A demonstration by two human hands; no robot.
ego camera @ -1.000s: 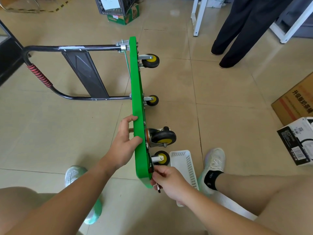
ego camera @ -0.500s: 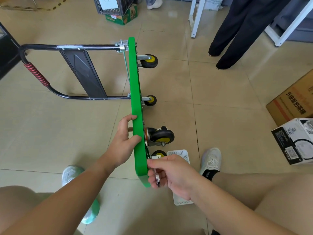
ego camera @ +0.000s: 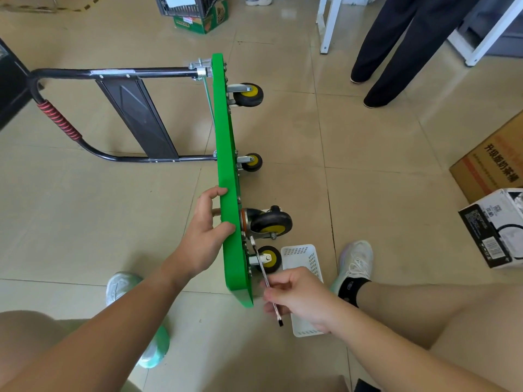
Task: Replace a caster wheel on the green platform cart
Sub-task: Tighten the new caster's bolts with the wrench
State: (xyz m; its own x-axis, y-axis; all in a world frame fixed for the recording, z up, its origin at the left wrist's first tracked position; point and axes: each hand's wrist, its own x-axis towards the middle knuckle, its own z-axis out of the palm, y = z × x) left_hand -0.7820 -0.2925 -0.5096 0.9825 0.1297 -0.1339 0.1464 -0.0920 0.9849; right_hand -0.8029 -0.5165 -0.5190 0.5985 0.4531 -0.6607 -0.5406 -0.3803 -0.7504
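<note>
Head view: the green platform cart (ego camera: pixel 229 179) stands on its long edge on the tiled floor, with its underside turned right and four wheels sticking out sideways.
Caster wheel: the large black-tyred caster wheel (ego camera: pixel 270 223) with a yellow hub sits on the underside, just across the deck from the left thumb and above the right hand.
Wrench: a thin metal wrench (ego camera: pixel 262 271) slants up from the right hand, and its head meets the underside at the foot of that caster's bracket.
Left hand: the left hand (ego camera: pixel 203 236) grips the deck's upper edge, fingers curled over the far face and thumb pressed on the near side.
Right hand: the right hand (ego camera: pixel 297 298) holds the wrench shaft in curled fingers, with the black tip poking out below the palm.
Small wheel: a small wheel (ego camera: pixel 268 258) sits just under the caster, partly crossed by the wrench.
Far wheels: two far wheels (ego camera: pixel 249 94) stick out near the handle end.
Handle: the black handle (ego camera: pixel 113 72) lies folded out to the left.
Basket: a white basket (ego camera: pixel 308 258) lies on the floor beside the right hand.
Beyond: a cardboard box (ego camera: pixel 492 165) is at the right, and a standing person's dark trousers (ego camera: pixel 396 46) are further back.
</note>
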